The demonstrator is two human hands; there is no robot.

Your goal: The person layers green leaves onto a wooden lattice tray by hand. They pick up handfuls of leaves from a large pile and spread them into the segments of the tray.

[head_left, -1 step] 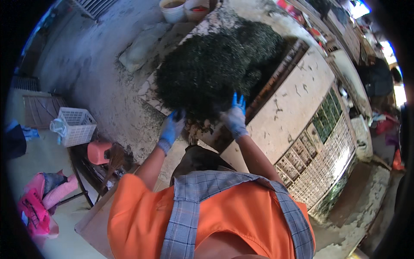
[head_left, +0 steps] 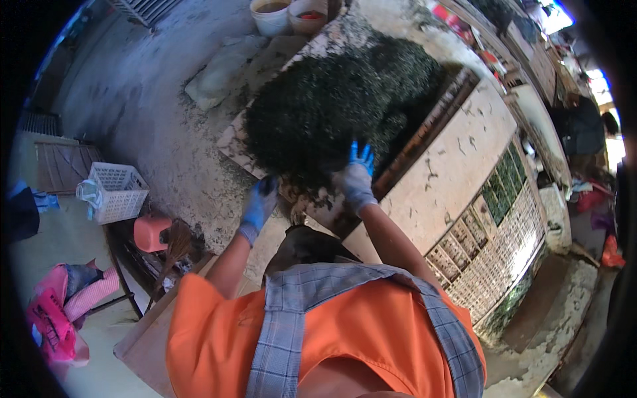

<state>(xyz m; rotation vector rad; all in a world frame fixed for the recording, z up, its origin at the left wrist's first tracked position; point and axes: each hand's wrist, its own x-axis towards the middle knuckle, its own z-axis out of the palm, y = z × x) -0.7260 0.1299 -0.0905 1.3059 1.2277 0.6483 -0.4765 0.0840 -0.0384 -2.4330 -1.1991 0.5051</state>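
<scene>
A broad heap of dark green shredded leaves (head_left: 332, 106) lies on a pale, speckled slab. My right hand (head_left: 357, 178), in a grey glove with blue fingers, rests at the heap's near right edge. Its fingers are spread apart over the leaves. At the near left edge of the heap is my left hand (head_left: 260, 204), gloved the same way. Dark patches cover its fingertips, and whether it holds any leaves cannot be made out. Loose bits of leaf lie on the slab between the two hands.
A dark wooden beam (head_left: 431, 123) borders the heap on the right, beside a pale board (head_left: 458, 149) and a woven rack (head_left: 494, 245). Two buckets (head_left: 271, 20) stand at the far side. On the left are a white crate (head_left: 118, 192), a pink container (head_left: 152, 233) and a twig broom (head_left: 178, 249).
My left hand has drawn slightly back toward me from the heap's edge. My right hand has shifted a little left, its fingers still spread. The whole view has moved slightly.
</scene>
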